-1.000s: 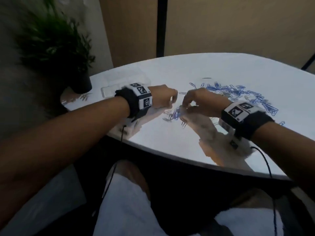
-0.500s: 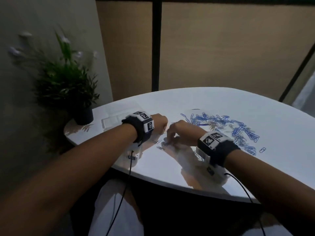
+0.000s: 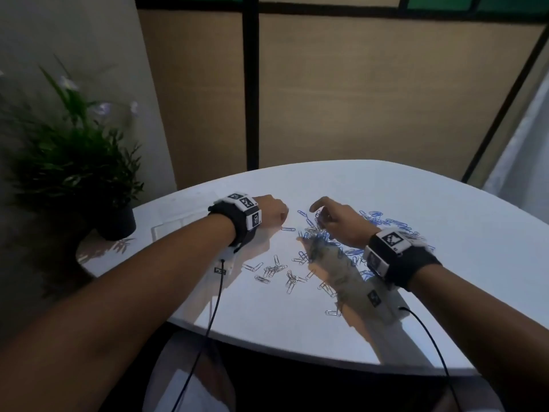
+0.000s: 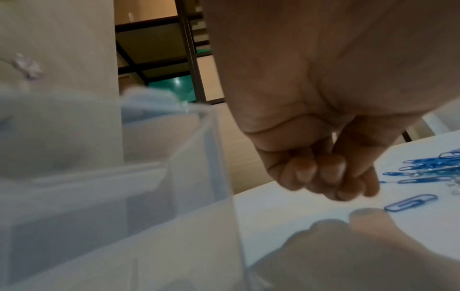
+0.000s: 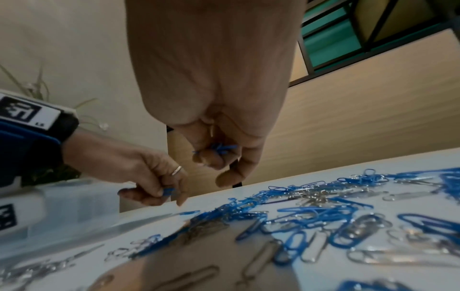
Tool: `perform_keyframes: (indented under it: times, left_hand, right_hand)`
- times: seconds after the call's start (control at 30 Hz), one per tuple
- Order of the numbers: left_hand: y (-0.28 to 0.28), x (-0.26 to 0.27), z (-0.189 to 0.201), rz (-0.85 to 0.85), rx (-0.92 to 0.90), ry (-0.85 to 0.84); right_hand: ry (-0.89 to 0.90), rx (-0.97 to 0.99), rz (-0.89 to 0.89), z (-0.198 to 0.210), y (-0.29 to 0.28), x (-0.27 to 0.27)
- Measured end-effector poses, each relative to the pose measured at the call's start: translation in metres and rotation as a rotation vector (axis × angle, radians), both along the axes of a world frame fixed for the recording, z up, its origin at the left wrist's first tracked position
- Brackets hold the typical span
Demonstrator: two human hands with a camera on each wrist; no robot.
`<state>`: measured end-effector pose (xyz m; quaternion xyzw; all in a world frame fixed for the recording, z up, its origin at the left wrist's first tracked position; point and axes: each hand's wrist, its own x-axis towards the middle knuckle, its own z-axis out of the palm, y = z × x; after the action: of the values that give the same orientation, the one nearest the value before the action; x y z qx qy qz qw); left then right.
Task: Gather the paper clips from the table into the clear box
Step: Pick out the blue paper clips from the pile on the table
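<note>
Blue and silver paper clips (image 3: 383, 224) lie heaped on the white table (image 3: 416, 307), with loose silver ones (image 3: 276, 269) nearer me. My right hand (image 3: 319, 215) hovers over the heap and grips a small bunch of blue clips (image 5: 219, 149) in its curled fingers. My left hand (image 3: 282, 217) is curled just left of the heap; the right wrist view shows it pinching a blue clip (image 5: 169, 192). The clear box (image 3: 178, 226) stands behind my left wrist and fills the left of the left wrist view (image 4: 149, 187). A single blue clip (image 4: 410, 202) lies below the left fingers.
A potted plant (image 3: 113, 221) stands at the table's left end, close to the clear box. The table's curved front edge (image 3: 267, 343) runs just above my lap. A wall and dark-framed panels stand behind the table. Cables hang from both wrist cameras.
The head view has tilted up and shows more wall. My hands, close together over the near clips before, have drawn apart. The right hand now hangs above the heap.
</note>
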<state>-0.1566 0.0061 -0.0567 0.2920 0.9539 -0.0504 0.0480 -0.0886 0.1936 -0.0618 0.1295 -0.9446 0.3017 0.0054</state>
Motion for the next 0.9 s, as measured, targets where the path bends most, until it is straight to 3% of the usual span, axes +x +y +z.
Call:
perform_keyframes:
  times: [0.17, 0.3, 0.43, 0.6, 0.7, 0.9]
  left_hand:
    - [0.018, -0.011, -0.006, -0.022, -0.024, -0.016]
    - [0.024, -0.010, -0.020, -0.025, -0.003, 0.054]
    - [0.028, -0.014, -0.026, -0.068, -0.045, 0.005]
    - [0.027, -0.020, -0.029, 0.057, -0.033, -0.058]
    - [0.029, -0.023, -0.021, 0.051, 0.088, -0.006]
    - [0.047, -0.049, -0.004, 0.004, 0.114, 0.053]
  right_hand:
    - [-0.084, 0.153, 0.029, -0.002, 0.000, -0.001]
    - [-0.023, 0.370, 0.153, -0.007, 0.011, -0.005]
    - [-0.010, 0.432, 0.237, -0.016, 0.014, -0.008]
    - [0.080, 0.421, 0.035, -0.012, 0.017, -0.018]
    - [0.094, 0.451, -0.019, -0.016, 0.020, -0.023]
    - [0.077, 0.449, -0.145, -0.025, 0.027, -0.038]
